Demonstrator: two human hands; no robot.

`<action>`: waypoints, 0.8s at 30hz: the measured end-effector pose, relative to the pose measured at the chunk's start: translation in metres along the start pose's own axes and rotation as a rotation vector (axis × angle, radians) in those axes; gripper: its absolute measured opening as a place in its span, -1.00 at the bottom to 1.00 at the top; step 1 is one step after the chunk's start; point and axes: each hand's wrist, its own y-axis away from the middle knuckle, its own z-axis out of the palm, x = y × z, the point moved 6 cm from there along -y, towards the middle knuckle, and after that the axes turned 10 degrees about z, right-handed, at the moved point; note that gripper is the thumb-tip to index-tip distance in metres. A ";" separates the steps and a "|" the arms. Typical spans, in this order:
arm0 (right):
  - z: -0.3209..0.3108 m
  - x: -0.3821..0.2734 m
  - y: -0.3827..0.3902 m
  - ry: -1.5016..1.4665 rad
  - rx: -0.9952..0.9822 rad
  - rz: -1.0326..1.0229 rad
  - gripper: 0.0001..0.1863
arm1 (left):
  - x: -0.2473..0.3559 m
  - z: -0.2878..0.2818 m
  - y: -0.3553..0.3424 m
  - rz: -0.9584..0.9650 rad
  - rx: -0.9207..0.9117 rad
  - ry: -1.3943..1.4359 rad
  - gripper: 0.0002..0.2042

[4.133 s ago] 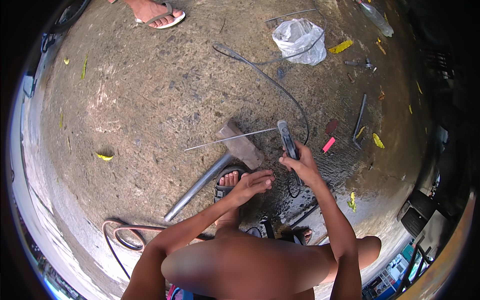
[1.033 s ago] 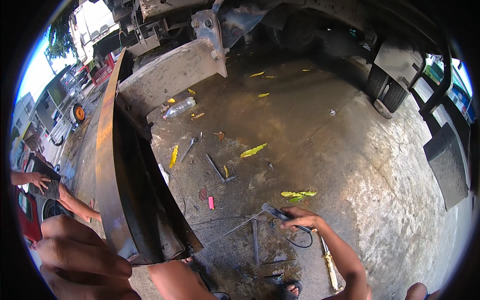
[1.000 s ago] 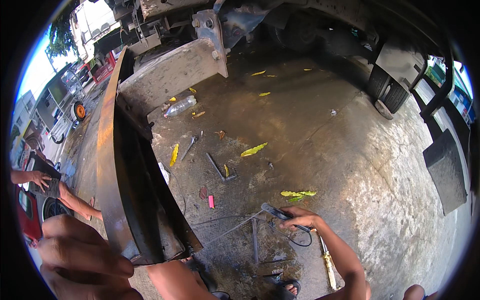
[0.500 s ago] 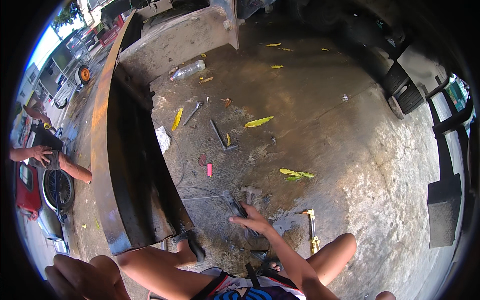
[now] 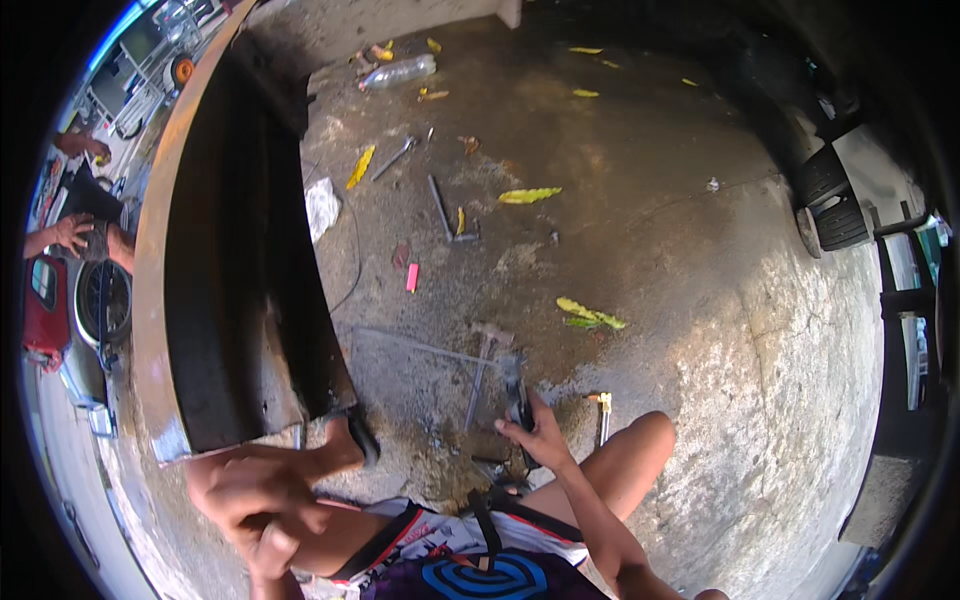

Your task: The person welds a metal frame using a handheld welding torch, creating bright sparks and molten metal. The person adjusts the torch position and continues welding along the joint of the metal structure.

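My right hand (image 5: pixel 540 432) is closed around the dark handle of a welding electrode holder (image 5: pixel 515 388). A thin electrode rod (image 5: pixel 425 347) sticks out of its jaws to the left, above the concrete and pointing toward a large steel beam (image 5: pixel 230 250). My left hand (image 5: pixel 265 500) is at the lower left, over my left leg and close to the beam's near end. Its fingers look curled but are blurred, and whatever may be in them is hidden. A hammer (image 5: pixel 478 375) lies just left of the holder. A brass-tipped torch (image 5: pixel 602 405) lies right of my right hand, partly behind my knee.
On the concrete lie a wrench (image 5: pixel 395 158), an L-shaped metal tool (image 5: pixel 440 208), a pink lighter-like block (image 5: pixel 412 278), a crumpled white piece (image 5: pixel 321 208), a plastic bottle (image 5: pixel 400 70) and several leaves. Another person's hand (image 5: pixel 73 232) and a motorcycle wheel (image 5: pixel 103 302) show beyond the beam.
My right hand has shifted right with the electrode holder, and more of the hammer shows. My left hand has moved up and right from the lower left corner. The view has tilted downward.
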 end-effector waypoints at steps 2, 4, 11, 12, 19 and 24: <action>0.011 -0.004 0.011 -0.036 0.021 -0.022 -0.32 | -0.067 0.036 0.065 -0.649 0.138 -0.004 -0.41; 0.033 -0.026 0.027 -0.030 0.047 0.008 -0.04 | -0.132 0.083 0.113 -0.977 0.022 0.260 -0.39; 0.157 -0.058 0.043 0.185 -0.072 -0.217 0.36 | -0.190 0.108 0.146 -1.024 0.081 0.179 -0.46; 0.163 -0.054 0.043 0.208 -0.101 -0.267 0.37 | -0.189 0.099 0.153 -1.035 0.126 0.120 -0.51; 0.097 -0.002 -0.037 0.352 -0.183 0.054 -0.49 | -0.172 0.014 0.138 -1.166 0.175 0.159 -0.68; 0.062 0.147 -0.140 0.989 -0.040 0.455 -0.46 | -0.152 -0.023 0.096 -1.305 0.034 0.087 -0.68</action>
